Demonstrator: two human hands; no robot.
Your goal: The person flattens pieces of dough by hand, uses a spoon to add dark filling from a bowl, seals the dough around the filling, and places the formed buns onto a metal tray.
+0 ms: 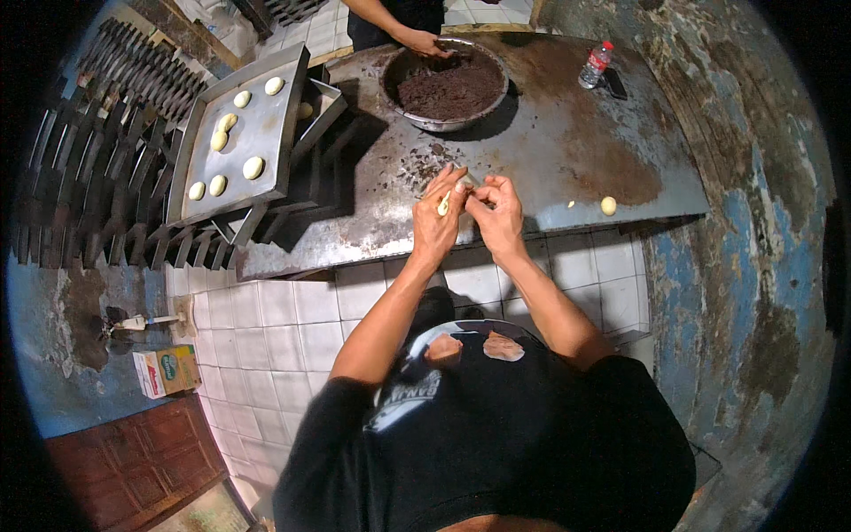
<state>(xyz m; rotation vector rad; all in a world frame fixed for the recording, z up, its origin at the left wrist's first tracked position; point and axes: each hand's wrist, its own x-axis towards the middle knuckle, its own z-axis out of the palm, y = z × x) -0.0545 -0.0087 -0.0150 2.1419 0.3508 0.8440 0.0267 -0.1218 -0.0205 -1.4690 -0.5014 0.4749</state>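
Observation:
My left hand [437, 217] is raised over the near edge of the metal table, closed around a small piece of pale yellow dough [443, 205]. Close beside it, almost touching, is my right hand [498, 213], its fingers curled in a pinch. A thin greyish thing shows between the two hands, too small to name. Beyond them stands a wide metal bowl [424, 124] of dark brown crumbly filling [452, 89]. To the right, a single dough ball [608, 206] lies near the table's edge, with a small scrap of dough [571, 204] beside it.
At the left, a metal tray [197, 151] bearing several dough balls rests on other stacked trays. Another person's hand [424, 42] reaches into the bowl from the far side. A red-capped bottle [596, 66] and a dark phone [614, 84] occupy the far right of the table [567, 133].

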